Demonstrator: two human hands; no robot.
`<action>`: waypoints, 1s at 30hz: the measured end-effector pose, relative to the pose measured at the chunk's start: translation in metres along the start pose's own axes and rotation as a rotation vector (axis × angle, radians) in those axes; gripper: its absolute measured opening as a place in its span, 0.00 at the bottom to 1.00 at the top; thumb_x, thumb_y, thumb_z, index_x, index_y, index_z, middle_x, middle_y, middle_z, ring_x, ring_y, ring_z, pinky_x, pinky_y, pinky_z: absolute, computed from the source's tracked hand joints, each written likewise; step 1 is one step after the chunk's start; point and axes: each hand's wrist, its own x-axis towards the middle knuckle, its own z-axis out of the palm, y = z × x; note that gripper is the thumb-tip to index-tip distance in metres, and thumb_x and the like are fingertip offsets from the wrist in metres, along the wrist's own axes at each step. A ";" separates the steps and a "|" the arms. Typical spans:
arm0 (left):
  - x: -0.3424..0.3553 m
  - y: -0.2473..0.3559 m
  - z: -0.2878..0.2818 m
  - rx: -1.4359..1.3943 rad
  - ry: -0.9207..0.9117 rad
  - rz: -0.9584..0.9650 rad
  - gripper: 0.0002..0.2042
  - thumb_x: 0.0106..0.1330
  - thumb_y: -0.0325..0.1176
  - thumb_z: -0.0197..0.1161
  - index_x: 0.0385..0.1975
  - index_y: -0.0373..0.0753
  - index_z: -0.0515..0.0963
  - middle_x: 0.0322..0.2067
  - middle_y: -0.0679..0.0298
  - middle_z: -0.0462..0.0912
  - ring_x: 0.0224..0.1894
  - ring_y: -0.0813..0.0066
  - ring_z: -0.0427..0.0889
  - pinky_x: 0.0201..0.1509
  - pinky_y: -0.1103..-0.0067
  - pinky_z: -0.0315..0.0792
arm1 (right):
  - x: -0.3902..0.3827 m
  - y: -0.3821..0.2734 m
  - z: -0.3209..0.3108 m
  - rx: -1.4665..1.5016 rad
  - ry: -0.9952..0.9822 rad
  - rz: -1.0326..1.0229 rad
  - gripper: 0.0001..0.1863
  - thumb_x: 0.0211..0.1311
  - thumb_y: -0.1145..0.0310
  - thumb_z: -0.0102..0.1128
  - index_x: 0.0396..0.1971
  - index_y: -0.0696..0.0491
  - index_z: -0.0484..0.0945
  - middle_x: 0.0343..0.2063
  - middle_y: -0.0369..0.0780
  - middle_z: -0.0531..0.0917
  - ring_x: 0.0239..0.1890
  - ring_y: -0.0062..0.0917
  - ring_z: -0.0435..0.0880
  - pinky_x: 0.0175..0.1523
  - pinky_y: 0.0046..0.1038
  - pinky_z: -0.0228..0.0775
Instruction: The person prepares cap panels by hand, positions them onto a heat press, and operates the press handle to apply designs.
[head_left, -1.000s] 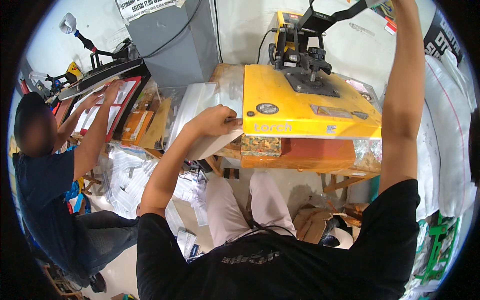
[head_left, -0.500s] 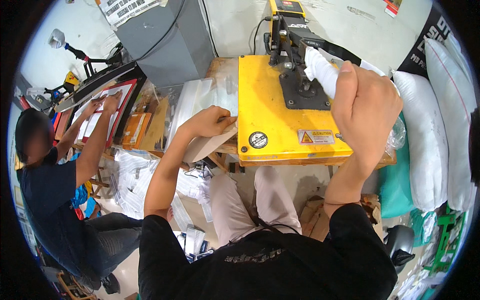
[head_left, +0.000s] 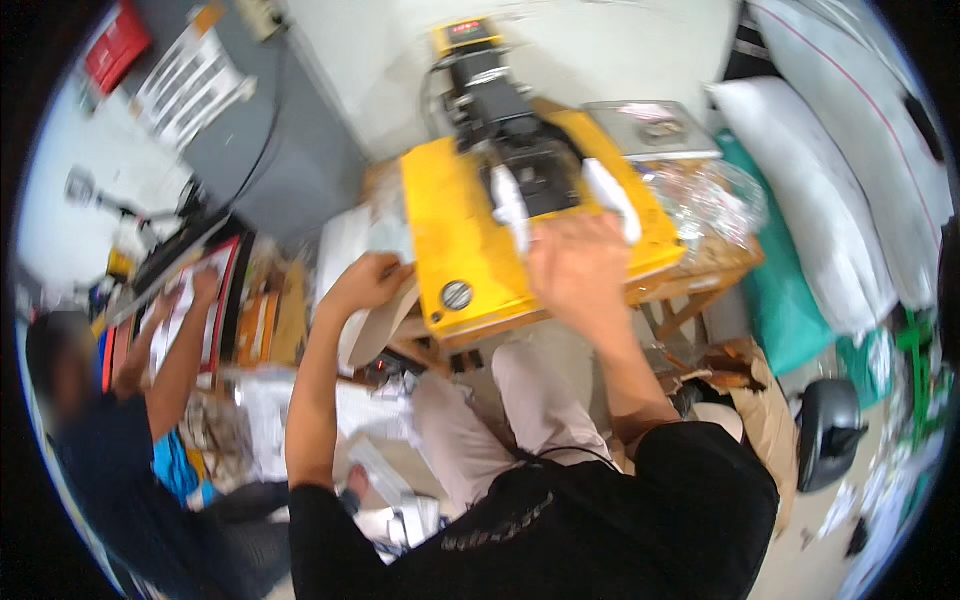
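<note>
In front of me on a wooden table sits a yellow heat press (head_left: 455,225) with a black lever mechanism on top. My right hand (head_left: 580,262) is closed round the front of its handle (head_left: 612,200), whose two sides are wrapped in white. The hand is somewhat blurred. At the press's left front corner, my left hand (head_left: 365,282) pinches the upper edge of a beige, round-edged sheet (head_left: 378,328), which hangs down beside the table. I cannot tell whether the sheet is card or cloth. What lies under the press plate is hidden.
A co-worker (head_left: 110,430) leans over a red-framed board (head_left: 222,310) at the left. Crumpled clear plastic (head_left: 705,205) and a grey flat device (head_left: 655,130) lie right of the press. White sacks (head_left: 800,200) stand farther right. A brown paper bag (head_left: 765,430) sits near my right elbow.
My right hand has pushed the handle down and toward the press. The left hand keeps hold of the beige sheet. My view has shifted, showing more of the table's right side.
</note>
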 end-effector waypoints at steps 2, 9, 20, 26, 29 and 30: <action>-0.009 0.012 -0.006 0.026 0.069 -0.042 0.09 0.67 0.33 0.61 0.34 0.31 0.78 0.32 0.43 0.82 0.37 0.44 0.82 0.40 0.61 0.73 | -0.006 -0.001 0.000 -0.022 -0.050 0.042 0.09 0.54 0.68 0.60 0.16 0.51 0.75 0.18 0.39 0.78 0.23 0.36 0.77 0.34 0.40 0.64; -0.078 0.166 -0.035 -0.529 0.512 0.333 0.07 0.75 0.33 0.56 0.40 0.34 0.75 0.33 0.63 0.78 0.36 0.76 0.76 0.47 0.78 0.70 | -0.010 -0.007 -0.001 -0.008 0.055 0.085 0.12 0.50 0.63 0.63 0.12 0.49 0.76 0.16 0.37 0.79 0.24 0.29 0.77 0.39 0.34 0.62; -0.093 0.353 -0.056 -1.535 -1.003 1.383 0.23 0.77 0.42 0.50 0.13 0.46 0.67 0.16 0.70 0.70 0.13 0.75 0.63 0.15 0.75 0.51 | -0.012 -0.017 0.006 -0.051 0.099 0.119 0.14 0.54 0.64 0.61 0.11 0.51 0.76 0.14 0.38 0.79 0.23 0.31 0.77 0.40 0.34 0.63; -0.095 0.361 -0.026 -1.845 -1.006 1.346 0.22 0.77 0.41 0.49 0.14 0.48 0.66 0.20 0.69 0.71 0.15 0.75 0.63 0.18 0.76 0.52 | -0.011 -0.014 0.005 -0.028 0.164 0.099 0.14 0.52 0.66 0.62 0.10 0.52 0.75 0.13 0.39 0.78 0.21 0.32 0.76 0.38 0.34 0.63; -0.090 0.359 -0.020 -1.868 -1.008 1.352 0.21 0.76 0.41 0.50 0.15 0.48 0.68 0.20 0.69 0.72 0.15 0.75 0.64 0.18 0.76 0.52 | -0.011 -0.013 0.004 -0.009 0.168 0.096 0.14 0.51 0.67 0.62 0.10 0.52 0.75 0.13 0.39 0.78 0.21 0.32 0.76 0.37 0.34 0.63; -0.089 0.360 -0.018 -1.882 -1.000 1.354 0.21 0.76 0.41 0.51 0.15 0.48 0.69 0.20 0.69 0.73 0.15 0.75 0.64 0.18 0.76 0.53 | -0.012 -0.013 0.004 -0.007 0.164 0.095 0.14 0.51 0.67 0.62 0.10 0.52 0.75 0.13 0.39 0.77 0.20 0.32 0.76 0.37 0.34 0.63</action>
